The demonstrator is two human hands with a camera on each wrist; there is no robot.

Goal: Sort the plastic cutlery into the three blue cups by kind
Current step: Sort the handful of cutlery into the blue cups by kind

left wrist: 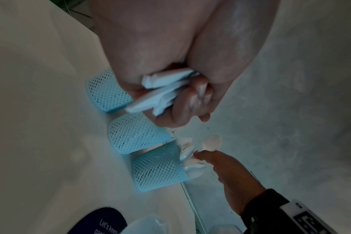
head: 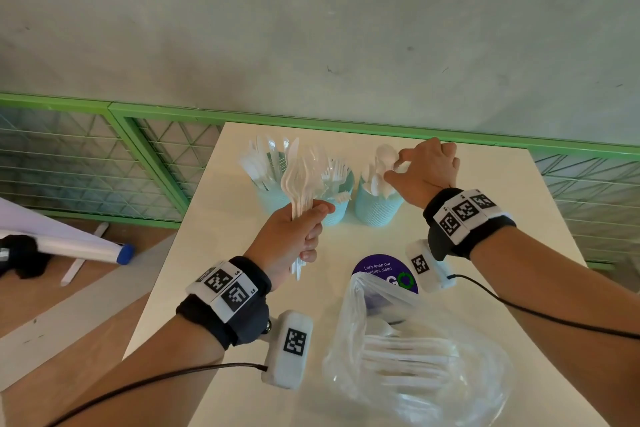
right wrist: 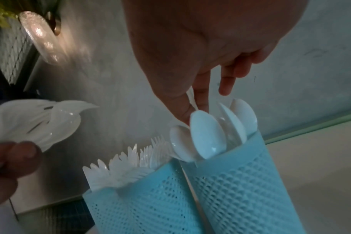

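Now spoon [right wrist: 207,134] pinched by right hand [head: 427,172].

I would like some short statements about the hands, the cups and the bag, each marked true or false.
1. The left hand grips a bundle of cutlery. True.
2. The right hand is empty. False: it pinches a spoon over the right cup.
3. The middle cup holds forks. True.
4. The plastic bag hangs from the green railing. False: it lies on the table.
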